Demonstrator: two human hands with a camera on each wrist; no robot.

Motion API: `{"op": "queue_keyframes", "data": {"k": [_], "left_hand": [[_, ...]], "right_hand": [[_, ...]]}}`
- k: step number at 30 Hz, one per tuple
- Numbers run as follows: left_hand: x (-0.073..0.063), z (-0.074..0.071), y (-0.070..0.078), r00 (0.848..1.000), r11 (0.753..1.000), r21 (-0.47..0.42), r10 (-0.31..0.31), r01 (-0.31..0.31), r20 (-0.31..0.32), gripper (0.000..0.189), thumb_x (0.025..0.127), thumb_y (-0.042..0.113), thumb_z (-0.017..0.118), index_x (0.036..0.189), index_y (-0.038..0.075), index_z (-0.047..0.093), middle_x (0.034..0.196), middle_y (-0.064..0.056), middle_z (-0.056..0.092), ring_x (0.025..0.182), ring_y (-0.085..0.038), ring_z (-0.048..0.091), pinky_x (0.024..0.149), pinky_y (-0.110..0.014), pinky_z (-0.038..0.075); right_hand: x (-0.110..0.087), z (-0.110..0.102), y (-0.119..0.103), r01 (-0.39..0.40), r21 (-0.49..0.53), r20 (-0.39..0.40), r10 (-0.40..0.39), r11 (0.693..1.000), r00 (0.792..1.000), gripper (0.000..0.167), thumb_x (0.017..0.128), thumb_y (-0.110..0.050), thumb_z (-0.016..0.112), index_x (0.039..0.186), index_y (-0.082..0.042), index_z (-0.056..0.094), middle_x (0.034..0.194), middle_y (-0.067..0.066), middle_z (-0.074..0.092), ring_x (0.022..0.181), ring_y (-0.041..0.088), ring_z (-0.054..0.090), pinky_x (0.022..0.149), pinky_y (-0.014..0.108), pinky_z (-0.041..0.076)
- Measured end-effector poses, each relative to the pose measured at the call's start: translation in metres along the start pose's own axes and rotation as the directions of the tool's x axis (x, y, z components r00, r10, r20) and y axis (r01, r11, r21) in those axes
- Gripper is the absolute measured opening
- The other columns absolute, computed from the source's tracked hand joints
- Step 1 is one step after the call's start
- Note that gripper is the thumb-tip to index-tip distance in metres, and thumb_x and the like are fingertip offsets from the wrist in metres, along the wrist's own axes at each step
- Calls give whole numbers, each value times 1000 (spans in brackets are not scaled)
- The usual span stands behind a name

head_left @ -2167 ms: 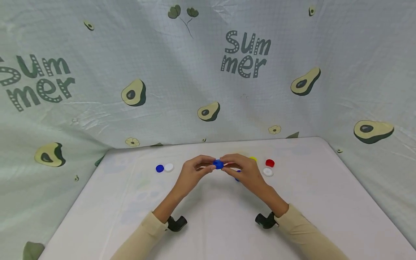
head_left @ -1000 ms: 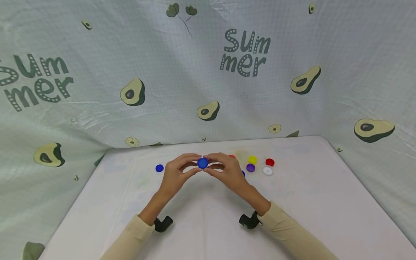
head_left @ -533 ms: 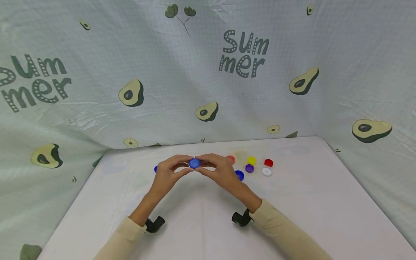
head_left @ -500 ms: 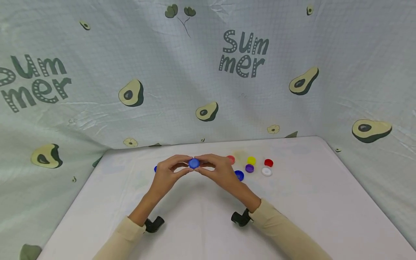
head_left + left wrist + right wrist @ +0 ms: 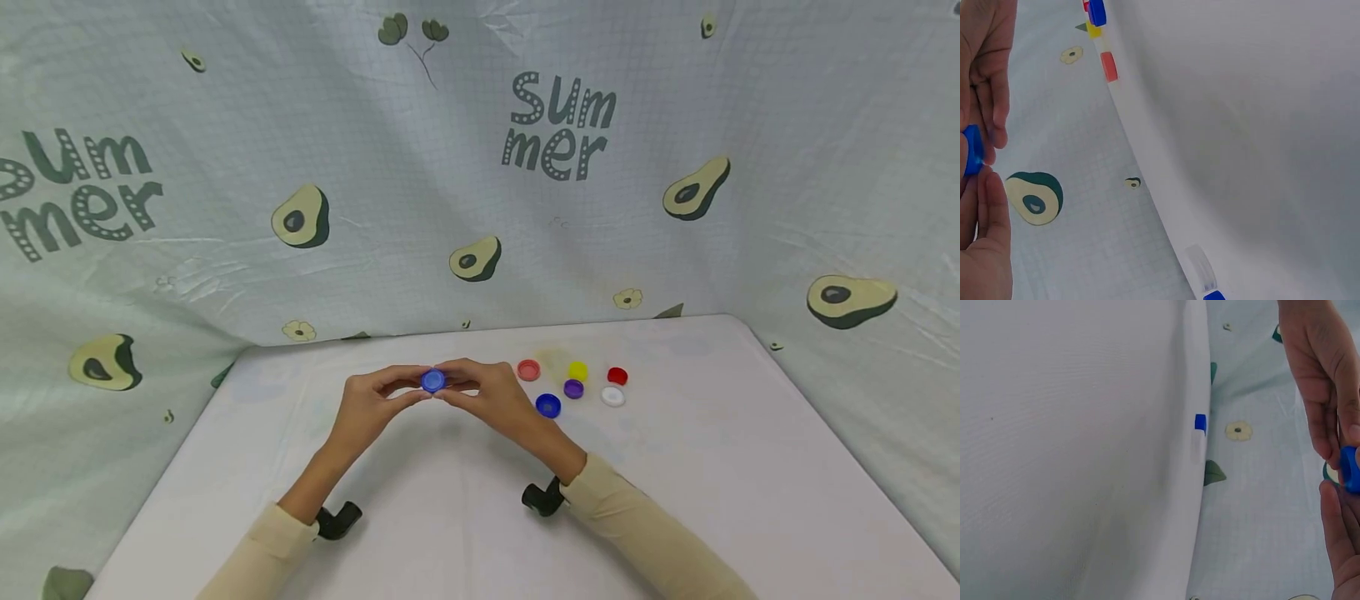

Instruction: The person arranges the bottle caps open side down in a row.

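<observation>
In the head view my left hand (image 5: 367,408) and my right hand (image 5: 495,404) meet fingertip to fingertip, raised over the table. Between them they pinch a blue bottle cap (image 5: 432,381), its round face turned toward the head camera. Thumbs lie below the cap and fingers above. From the left wrist, the same blue cap (image 5: 974,150) appears edge-on at the left border between the two hands. The right wrist view has that cap (image 5: 1350,469) at its right border, partly cut off.
Right of the hands lie a large blue cap (image 5: 548,406), pink-red cap (image 5: 528,370), yellow cap (image 5: 577,371), purple cap (image 5: 573,388), red cap (image 5: 617,376) and white cap (image 5: 612,396). Another blue cap (image 5: 1200,422) and white cap (image 5: 1198,447), hidden in the head view, lie on the table (image 5: 675,467).
Both hands have moved left together with the pinched blue cap, whose face has turned toward the head camera. Caps on the right have come into sight; the blue and white pair on the left is now covered.
</observation>
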State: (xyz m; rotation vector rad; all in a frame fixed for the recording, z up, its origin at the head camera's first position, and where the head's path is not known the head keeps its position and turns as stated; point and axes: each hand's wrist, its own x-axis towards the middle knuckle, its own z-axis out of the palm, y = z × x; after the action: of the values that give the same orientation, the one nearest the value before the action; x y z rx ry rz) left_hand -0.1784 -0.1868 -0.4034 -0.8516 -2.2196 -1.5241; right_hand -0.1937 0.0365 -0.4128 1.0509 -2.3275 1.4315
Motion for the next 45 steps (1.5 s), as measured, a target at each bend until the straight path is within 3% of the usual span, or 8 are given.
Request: {"op": "queue_keyframes", "data": {"k": [10, 15, 20, 25, 32, 42, 45], "left_hand": [[-1, -14, -2, 996, 996, 29, -90, 89, 23, 33, 85, -4, 77, 117, -3, 73, 111, -17, 75, 101, -13, 72, 90, -31, 57], [1, -24, -5, 987, 986, 59, -159, 157, 30, 33, 88, -2, 76, 121, -4, 72, 113, -18, 74, 104, -21, 72, 90, -23, 56], [2, -32, -8, 971, 970, 82, -234, 231, 40, 33, 90, 5, 77, 122, -1, 72, 116, -17, 73, 105, -23, 72, 87, -20, 56], [0, -39, -10, 953, 954, 32, -299, 298, 54, 32, 89, 7, 78, 120, 1, 72, 116, -17, 73, 101, -14, 73, 85, -23, 58], [5, -44, -13, 937, 940, 28, -340, 339, 76, 34, 91, 10, 77, 123, -1, 70, 118, -20, 72, 99, -6, 72, 84, -23, 58], [12, -49, -22, 889, 893, 28, -449, 448, 93, 38, 91, 15, 78, 125, -1, 70, 122, -19, 71, 101, -8, 72, 85, -29, 59], [13, -50, -25, 882, 887, 37, -461, 460, 95, 38, 91, 16, 78, 125, 0, 71, 121, -19, 71, 100, -7, 72, 86, -32, 60]], "right_hand": [[13, 11, 2, 5, -2, 24, -5, 1000, 1000, 37, 93, -15, 76, 128, -3, 69, 119, 8, 74, 99, 15, 74, 87, 19, 56], [23, 17, 3, 29, 9, 21, -29, 1000, 999, 38, 92, -13, 76, 128, -1, 69, 119, 10, 74, 98, 16, 74, 87, 18, 55], [30, 24, 5, 34, 19, 23, -35, 999, 999, 38, 92, -13, 77, 127, 1, 70, 117, 11, 74, 96, 17, 74, 87, 18, 56], [35, 30, 6, 15, 13, 44, -15, 1000, 999, 38, 92, -14, 77, 126, 0, 70, 117, 11, 74, 95, 15, 74, 86, 16, 55], [44, 30, 6, -18, -16, 56, 19, 1000, 998, 38, 92, -16, 77, 127, 0, 70, 116, 12, 75, 96, 16, 74, 84, 16, 55], [53, 37, 18, -78, 13, 53, 77, 997, 996, 39, 90, -15, 79, 126, -3, 71, 112, 12, 76, 95, 17, 75, 80, 15, 56], [54, 39, 21, -106, 22, 59, 105, 994, 993, 39, 90, -16, 79, 125, -4, 72, 112, 11, 76, 95, 14, 74, 80, 15, 56]]}}
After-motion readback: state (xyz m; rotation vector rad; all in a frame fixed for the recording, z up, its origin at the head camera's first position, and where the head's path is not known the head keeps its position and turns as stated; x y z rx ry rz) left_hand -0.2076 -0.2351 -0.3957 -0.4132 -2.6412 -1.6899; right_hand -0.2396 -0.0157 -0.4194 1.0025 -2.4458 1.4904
